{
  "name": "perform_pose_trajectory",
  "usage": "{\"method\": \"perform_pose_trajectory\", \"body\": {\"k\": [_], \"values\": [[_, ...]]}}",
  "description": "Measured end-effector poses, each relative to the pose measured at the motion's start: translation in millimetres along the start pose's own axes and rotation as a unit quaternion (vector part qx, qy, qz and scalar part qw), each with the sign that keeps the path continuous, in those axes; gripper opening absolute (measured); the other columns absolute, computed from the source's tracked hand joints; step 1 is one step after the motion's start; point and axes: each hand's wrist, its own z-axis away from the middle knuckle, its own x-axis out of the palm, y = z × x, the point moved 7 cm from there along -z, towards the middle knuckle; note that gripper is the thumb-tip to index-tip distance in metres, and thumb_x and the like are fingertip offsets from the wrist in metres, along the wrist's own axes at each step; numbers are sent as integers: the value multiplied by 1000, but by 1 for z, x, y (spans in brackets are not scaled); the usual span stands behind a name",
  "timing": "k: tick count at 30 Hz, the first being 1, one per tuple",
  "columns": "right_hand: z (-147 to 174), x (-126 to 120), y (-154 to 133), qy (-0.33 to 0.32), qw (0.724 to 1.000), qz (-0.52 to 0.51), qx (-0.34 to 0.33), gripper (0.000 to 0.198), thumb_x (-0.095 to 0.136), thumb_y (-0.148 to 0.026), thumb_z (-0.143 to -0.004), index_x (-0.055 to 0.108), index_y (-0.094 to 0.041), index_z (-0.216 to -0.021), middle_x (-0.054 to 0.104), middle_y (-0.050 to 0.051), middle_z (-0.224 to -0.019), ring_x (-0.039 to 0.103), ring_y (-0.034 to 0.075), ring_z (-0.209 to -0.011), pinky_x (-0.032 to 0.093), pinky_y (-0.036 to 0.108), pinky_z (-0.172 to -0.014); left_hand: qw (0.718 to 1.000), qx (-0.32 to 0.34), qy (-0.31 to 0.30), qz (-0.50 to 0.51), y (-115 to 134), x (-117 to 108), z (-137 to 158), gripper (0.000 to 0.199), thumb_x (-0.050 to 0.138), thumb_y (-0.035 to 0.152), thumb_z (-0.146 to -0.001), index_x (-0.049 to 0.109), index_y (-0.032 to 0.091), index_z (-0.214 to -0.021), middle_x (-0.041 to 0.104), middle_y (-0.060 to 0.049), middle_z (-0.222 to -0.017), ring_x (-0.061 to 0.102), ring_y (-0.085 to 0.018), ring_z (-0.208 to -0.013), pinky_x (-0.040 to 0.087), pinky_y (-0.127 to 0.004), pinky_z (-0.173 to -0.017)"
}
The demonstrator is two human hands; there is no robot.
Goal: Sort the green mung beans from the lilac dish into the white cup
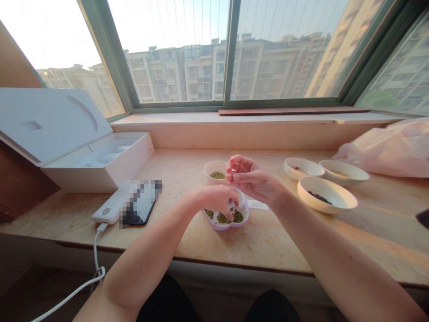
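A shallow, purple-edged dish [223, 227] of small green beans [224, 218] sits at the centre of the frame, its upper part hidden by the left hand [217, 197], whose fingers bend down into it; whether they grip anything cannot be told. Above, the right hand's [251, 178] thumb and fingertip nearly meet around a speck too small to identify, covering the right side of a round white bowl [210, 180] behind. Three cream-white round bowls [330, 206] and a pale plastic bag [392, 147] stand right; a black phone [145, 209] and open white cardboard box [129, 157], left.
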Motion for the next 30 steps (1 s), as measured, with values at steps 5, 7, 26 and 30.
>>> {"method": "perform_pose_trajectory", "body": {"k": [5,7,26,30], "values": [[0,3,0,14,1000,-5,3,32,86,-10,-64,73,-27,-88,72,-6,-82,71,10,-74,57,21,-72,1000,0,-17,19,-1,3,-1,37,79,31,-75,73,21,-110,72,-2,-96,65,-18,-83,45,-27,-71],[0,6,-1,14,1000,-10,1,32,86,-10,-63,74,-27,-87,72,-7,-81,71,9,-73,56,19,-71,999,0,-22,27,-1,4,-2,32,77,29,-76,74,20,-107,72,-1,-92,64,-16,-79,45,-27,-71],[-14,-53,6,255,871,404,-116,10,72,-19,-77,73,-19,-87,77,5,-90,72,21,-88,57,38,-84,997,-10,-36,64,-7,11,-4,15,72,22,-77,76,19,-91,73,-2,-86,60,-15,-73,39,-28,-64],[-14,-50,8,220,784,567,-120,28,53,-9,-86,75,-21,-100,76,7,-110,72,23,-103,54,41,-95,997,-8,-28,67,-8,13,-6,10,71,20,-75,75,19,-85,73,-2,-84,60,-16,-74,41,-29,-66]]}}
